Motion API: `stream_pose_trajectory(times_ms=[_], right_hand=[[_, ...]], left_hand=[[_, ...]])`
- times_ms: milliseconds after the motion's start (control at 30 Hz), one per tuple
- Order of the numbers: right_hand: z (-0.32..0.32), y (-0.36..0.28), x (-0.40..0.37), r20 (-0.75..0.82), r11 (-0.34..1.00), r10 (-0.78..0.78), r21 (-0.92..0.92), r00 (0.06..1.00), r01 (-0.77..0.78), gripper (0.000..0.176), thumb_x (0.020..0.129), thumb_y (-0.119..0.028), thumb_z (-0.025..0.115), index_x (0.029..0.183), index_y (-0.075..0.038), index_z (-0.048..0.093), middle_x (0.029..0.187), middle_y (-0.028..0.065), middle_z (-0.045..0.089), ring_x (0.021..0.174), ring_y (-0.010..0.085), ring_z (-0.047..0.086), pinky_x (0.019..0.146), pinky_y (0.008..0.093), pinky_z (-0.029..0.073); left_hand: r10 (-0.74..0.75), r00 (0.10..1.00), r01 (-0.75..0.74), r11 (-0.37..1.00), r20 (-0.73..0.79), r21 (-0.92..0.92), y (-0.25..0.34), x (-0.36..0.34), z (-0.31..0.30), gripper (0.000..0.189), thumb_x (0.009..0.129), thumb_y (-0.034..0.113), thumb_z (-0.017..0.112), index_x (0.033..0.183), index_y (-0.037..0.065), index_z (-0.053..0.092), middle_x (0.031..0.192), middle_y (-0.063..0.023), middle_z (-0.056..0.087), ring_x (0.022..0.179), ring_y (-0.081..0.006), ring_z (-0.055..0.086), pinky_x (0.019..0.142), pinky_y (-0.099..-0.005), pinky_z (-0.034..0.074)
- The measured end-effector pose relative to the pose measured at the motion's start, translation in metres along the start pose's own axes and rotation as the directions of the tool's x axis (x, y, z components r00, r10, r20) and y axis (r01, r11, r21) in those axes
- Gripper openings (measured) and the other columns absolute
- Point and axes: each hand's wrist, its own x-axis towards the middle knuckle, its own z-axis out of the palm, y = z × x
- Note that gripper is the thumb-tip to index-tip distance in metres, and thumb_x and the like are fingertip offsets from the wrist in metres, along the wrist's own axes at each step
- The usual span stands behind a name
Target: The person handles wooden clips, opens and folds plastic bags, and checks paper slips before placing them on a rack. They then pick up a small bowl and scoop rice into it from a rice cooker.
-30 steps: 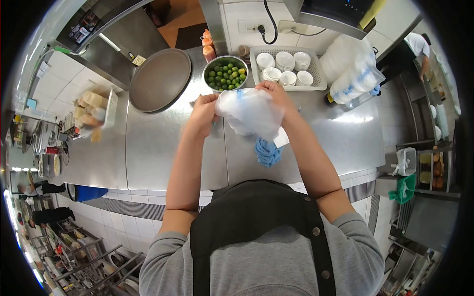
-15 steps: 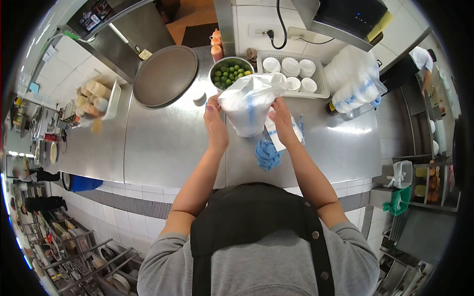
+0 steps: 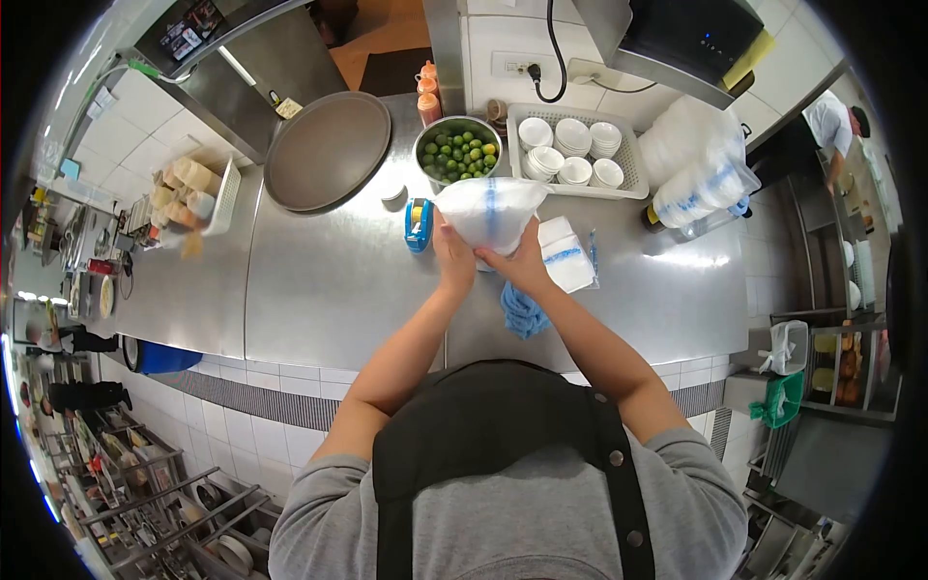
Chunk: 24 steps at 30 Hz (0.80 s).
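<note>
Your bag (image 3: 491, 213) is thin white plastic w/ a blue stripe down its mid, a bit creased. You've got it btwn your L hand (image 3: 453, 256) & R hand (image 3: 523, 261) above the counter (image 3: 333, 290), wide end away from you, narrower end twd you.

White plastic bag (image 3: 491, 215) with blue stripe, held at its lower part between left hand (image 3: 453, 259) and right hand (image 3: 522, 263), above the steel bench (image 3: 333, 280). Blue tape dispenser (image 3: 418, 232) just beside the left hand; blue cloth (image 3: 525, 313) towards the front edge. Along the back edge: round brown tray (image 3: 329, 151), metal bowl (image 3: 420, 162) of limes (image 3: 458, 153), basket (image 3: 630, 166) of white bowls (image 3: 573, 138).
</note>
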Motion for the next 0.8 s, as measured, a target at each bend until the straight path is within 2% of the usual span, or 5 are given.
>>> stream_pose_trajectory(times_ms=[267, 467, 633, 700, 800], right_hand=[[-0.019, -0.055, 0.019, -0.099, 0.974, 0.050, 0.226, 0.994, -0.027, 0.091, 0.070, -0.030, 0.091, 0.143, -0.002, 0.044, 0.138, 0.0158, 0.047, 0.134, 0.0335, 0.040, 0.113, 0.0445, 0.032], [-0.017, -0.042, 0.012, -0.063, 0.999, -0.021, 0.026, 0.998, 0.023, 0.093, 0.071, -0.039, 0.089, 0.144, -0.002, 0.044, 0.150, 0.0194, 0.041, 0.141, 0.0391, 0.033, 0.114, 0.0472, 0.028], [-0.031, -0.034, -0.033, -0.097, 0.982, -0.095, -0.174, 0.991, 0.077, 0.084, 0.078, -0.038, 0.084, 0.144, -0.004, 0.046, 0.153, 0.0200, 0.038, 0.140, 0.0425, 0.034, 0.114, 0.0511, 0.026], [-0.039, -0.025, -0.064, -0.016, 0.948, -0.084, -0.310, 0.996, 0.075, 0.072, 0.081, -0.034, 0.081, 0.140, -0.005, 0.052, 0.153, 0.0187, 0.040, 0.139, 0.0421, 0.036, 0.114, 0.0536, 0.025], [-0.041, 0.010, -0.121, 0.156, 0.827, -0.027, -0.551, 0.987, 0.109, 0.053, 0.082, -0.032, 0.079, 0.126, -0.008, 0.064, 0.150, 0.0152, 0.044, 0.136, 0.0392, 0.039, 0.112, 0.0567, 0.024]], left_hand=[[0.005, 1.000, -0.005, 0.997, 0.000, -0.071, 0.030, 0.006, 0.005, 0.087, 0.102, 0.070, 0.028, 0.144, -0.006, 0.035, 0.129, -0.0160, 0.054, 0.120, -0.0234, 0.052, 0.103, -0.0362, 0.041], [0.015, 1.000, -0.015, 0.993, -0.004, 0.118, 0.037, 0.011, 0.003, 0.085, 0.103, 0.066, 0.032, 0.141, -0.009, 0.036, 0.118, -0.0140, 0.054, 0.112, -0.0187, 0.053, 0.094, -0.0293, 0.043], [0.259, 0.947, -0.252, 0.966, -0.189, 0.061, 0.103, 0.034, 0.000, 0.086, 0.095, 0.080, 0.027, 0.132, 0.004, 0.044, 0.135, -0.0172, 0.052, 0.128, -0.0273, 0.050, 0.110, -0.0466, 0.037], [0.463, 0.884, -0.467, 0.873, -0.065, -0.142, 0.158, 0.035, -0.001, 0.095, 0.088, 0.087, 0.028, 0.135, 0.006, 0.043, 0.139, -0.0182, 0.050, 0.129, -0.0294, 0.050, 0.110, -0.0473, 0.038], [0.705, 0.700, -0.666, 0.586, -0.116, -0.461, 0.246, 0.005, 0.024, 0.078, 0.088, 0.073, 0.055, 0.138, 0.014, 0.047, 0.132, -0.0152, 0.052, 0.112, -0.0346, 0.056, 0.086, -0.0436, 0.051]])
